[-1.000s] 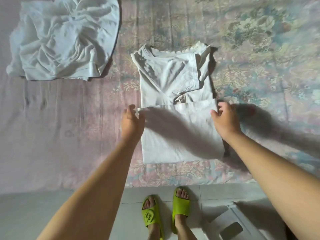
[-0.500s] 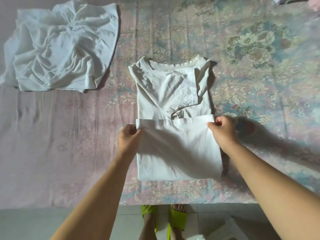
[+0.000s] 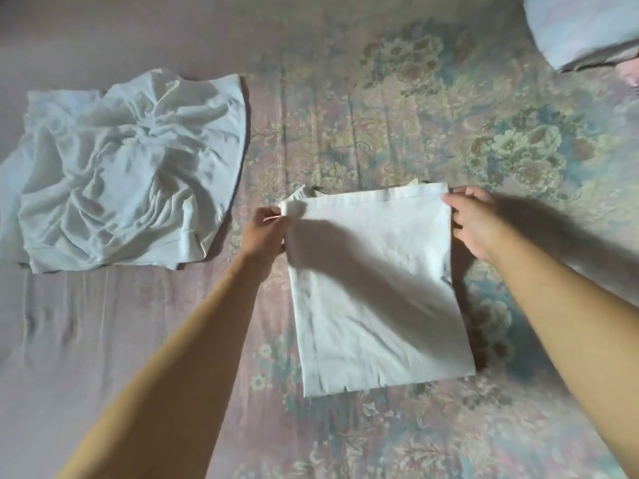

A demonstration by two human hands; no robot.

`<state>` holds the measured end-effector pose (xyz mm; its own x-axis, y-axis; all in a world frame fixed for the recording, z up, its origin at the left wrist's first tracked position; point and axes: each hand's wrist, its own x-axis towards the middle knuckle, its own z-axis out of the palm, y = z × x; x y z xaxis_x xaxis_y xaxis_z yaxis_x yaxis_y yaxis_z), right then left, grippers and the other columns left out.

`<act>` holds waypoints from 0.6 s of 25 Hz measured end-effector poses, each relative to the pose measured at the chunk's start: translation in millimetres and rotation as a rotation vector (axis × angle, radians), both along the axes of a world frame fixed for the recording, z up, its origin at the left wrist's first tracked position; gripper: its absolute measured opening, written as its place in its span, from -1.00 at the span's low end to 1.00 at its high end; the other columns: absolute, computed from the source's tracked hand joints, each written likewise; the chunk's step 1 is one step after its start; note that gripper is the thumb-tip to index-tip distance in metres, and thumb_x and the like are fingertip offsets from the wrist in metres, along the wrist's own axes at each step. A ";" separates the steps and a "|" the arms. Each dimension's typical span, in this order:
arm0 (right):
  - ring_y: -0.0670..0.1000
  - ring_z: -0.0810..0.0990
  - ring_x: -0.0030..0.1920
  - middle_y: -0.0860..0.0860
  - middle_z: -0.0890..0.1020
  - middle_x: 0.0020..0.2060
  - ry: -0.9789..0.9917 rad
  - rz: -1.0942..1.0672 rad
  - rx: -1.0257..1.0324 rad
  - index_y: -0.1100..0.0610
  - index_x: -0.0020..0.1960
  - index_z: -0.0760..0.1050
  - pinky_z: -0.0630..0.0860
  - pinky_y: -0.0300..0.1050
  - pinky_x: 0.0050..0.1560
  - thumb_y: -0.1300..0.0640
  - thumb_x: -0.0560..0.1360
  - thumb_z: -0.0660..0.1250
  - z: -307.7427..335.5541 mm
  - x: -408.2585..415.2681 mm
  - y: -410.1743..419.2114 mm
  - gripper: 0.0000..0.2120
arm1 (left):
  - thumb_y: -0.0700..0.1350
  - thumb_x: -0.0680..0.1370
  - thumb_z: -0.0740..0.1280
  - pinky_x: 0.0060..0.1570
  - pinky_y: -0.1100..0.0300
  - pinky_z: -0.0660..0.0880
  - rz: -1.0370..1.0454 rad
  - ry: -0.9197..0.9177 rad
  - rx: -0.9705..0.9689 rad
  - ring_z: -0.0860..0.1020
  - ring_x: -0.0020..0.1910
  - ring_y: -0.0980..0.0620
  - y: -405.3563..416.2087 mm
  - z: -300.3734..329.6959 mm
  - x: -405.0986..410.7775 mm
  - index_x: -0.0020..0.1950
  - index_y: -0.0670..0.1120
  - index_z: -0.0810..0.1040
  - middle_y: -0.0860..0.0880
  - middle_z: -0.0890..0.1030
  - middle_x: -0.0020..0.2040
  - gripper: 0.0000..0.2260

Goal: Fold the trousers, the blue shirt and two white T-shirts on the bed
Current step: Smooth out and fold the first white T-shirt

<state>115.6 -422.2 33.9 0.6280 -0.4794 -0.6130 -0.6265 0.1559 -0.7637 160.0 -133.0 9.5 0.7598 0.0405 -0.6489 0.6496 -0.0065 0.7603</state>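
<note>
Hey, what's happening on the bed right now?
A person is folding a white T-shirt on the floral bed sheet. The left hand pinches the shirt's top left corner and the right hand holds its top right corner, with the shirt lying as a flat rectangle. A second white T-shirt lies crumpled to the left, not yet folded.

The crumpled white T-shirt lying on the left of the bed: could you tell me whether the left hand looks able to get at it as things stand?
Probably yes, once it lets go. The left hand is pinching a corner of the folded white T-shirt, and only bare bedsheet lies between it and the crumpled white T-shirt.
</note>
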 end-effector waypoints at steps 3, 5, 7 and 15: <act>-0.03 0.31 -0.42 0.00 0.36 -0.43 0.255 0.259 -0.353 0.07 -0.30 0.34 0.20 -0.20 -0.43 0.01 0.52 0.32 -34.7 8.8 8.2 -0.71 | -0.24 0.48 0.34 -0.24 0.13 0.51 -0.052 -0.036 0.309 0.54 -0.24 -0.06 -7.9 -29.5 9.1 -0.17 -0.09 0.47 -0.07 0.54 -0.26 -0.91; -0.02 0.27 -0.43 -0.01 0.30 -0.47 0.188 0.256 -0.494 0.07 -0.37 0.25 0.16 -0.17 -0.45 0.06 0.51 0.32 -45.6 11.4 7.7 -0.64 | -0.23 0.47 0.36 -0.33 0.38 0.45 -0.082 -0.179 0.447 0.50 -0.32 0.12 -16.0 -27.8 7.4 -0.07 -0.06 0.46 0.07 0.51 -0.28 -0.88; -0.02 0.24 -0.40 -0.01 0.27 -0.47 0.078 0.176 -0.528 0.07 -0.39 0.19 0.15 -0.12 -0.39 0.12 0.51 0.31 -50.7 15.4 2.5 -0.61 | -0.27 0.47 0.33 -0.35 0.47 0.36 -0.023 -0.355 0.497 0.45 -0.31 0.22 -20.9 -24.0 8.4 -0.04 -0.05 0.45 0.11 0.50 -0.25 -0.84; 0.05 0.46 0.02 0.04 0.48 0.02 0.125 0.217 -0.407 0.12 0.21 0.32 0.40 -0.23 -0.13 0.15 0.35 0.50 -60.6 43.4 -13.9 -0.48 | -0.10 0.38 0.46 0.12 0.11 0.42 -0.207 -0.085 0.824 0.40 0.19 -0.12 -25.2 -39.2 25.7 0.31 -0.11 0.34 -0.17 0.40 0.20 -0.45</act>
